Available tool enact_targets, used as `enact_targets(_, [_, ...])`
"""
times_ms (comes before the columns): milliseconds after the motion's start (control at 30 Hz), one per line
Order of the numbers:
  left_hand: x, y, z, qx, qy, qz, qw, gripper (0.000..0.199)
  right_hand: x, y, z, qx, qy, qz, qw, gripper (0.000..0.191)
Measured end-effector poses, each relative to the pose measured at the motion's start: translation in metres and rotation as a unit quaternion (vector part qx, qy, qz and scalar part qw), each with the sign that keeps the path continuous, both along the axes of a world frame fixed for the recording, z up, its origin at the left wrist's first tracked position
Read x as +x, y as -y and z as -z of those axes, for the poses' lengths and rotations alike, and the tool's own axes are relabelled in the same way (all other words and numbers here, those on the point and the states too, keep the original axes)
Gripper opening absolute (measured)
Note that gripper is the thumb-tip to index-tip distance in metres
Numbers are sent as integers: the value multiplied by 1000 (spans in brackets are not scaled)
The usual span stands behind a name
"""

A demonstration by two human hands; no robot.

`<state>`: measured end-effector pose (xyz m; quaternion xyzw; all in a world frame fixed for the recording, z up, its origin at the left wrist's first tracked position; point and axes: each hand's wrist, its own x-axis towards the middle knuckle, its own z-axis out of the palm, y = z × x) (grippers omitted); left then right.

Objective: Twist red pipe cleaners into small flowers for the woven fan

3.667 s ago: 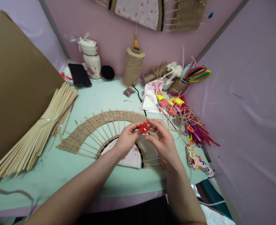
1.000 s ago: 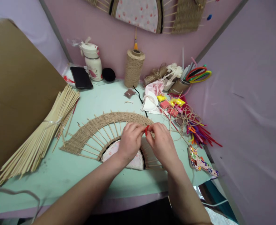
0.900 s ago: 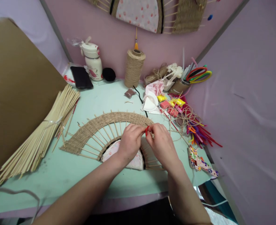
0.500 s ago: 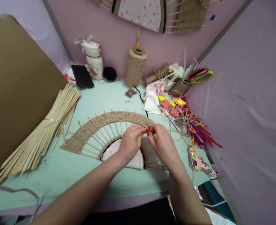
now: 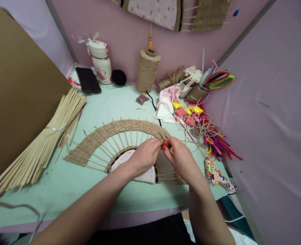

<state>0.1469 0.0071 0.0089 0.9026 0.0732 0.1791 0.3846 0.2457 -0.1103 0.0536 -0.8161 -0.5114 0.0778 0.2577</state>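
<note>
A small red piece (image 5: 163, 145), too small to tell its kind, is pinched between the fingertips of both hands. My left hand (image 5: 147, 153) comes at it from the left, its fingers closed. From the other side, my right hand (image 5: 179, 154) grips it with thumb and forefinger. Below the hands a woven fan-shaped piece (image 5: 89, 147) lies on the table, with a twine band along its outer arc and thin sticks fanning inward. Its half-round centre (image 5: 146, 176) is pale with pink marks and a black edge. My hands and forearms cover part of its right side.
A tied bundle of thin sticks (image 5: 42, 143) leans at left beside a brown board (image 5: 20, 75). Behind stand a twine spool (image 5: 147, 73), bottle (image 5: 101, 66) and phone (image 5: 88, 80). Pipe cleaners (image 5: 222, 146), a scissors holder (image 5: 197, 92) and a patterned glue gun (image 5: 215, 175) sit right.
Both hands have shifted very slightly right and down with the red piece still between them. The view has tilted a little; the fan-shaped piece stays on the table.
</note>
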Motion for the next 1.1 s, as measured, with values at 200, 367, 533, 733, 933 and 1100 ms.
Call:
enact_targets(200, [-1,1,0,-28,-5,32,999,21,2,8,-1,-2,-69,12,998,4])
enact_targets(367, [0,4,-1,-45,-1,43,998,22,2,10,-1,3,-86,17,996,3])
enact_targets(533, [-1,4,-6,-61,4,48,997,21,0,9,-2,3,-103,22,994,4])
enact_targets(733, [-2,4,-10,-79,15,52,995,22,3,12,-3,1,-154,16,988,4])
enact_targets(933, [-2,3,-9,-82,2,31,996,21,5,11,-2,17,-126,12,992,4])
enact_targets(1100, [-1,-1,-10,-140,-10,-20,990,22,4,5,1,35,-35,6,999,4])
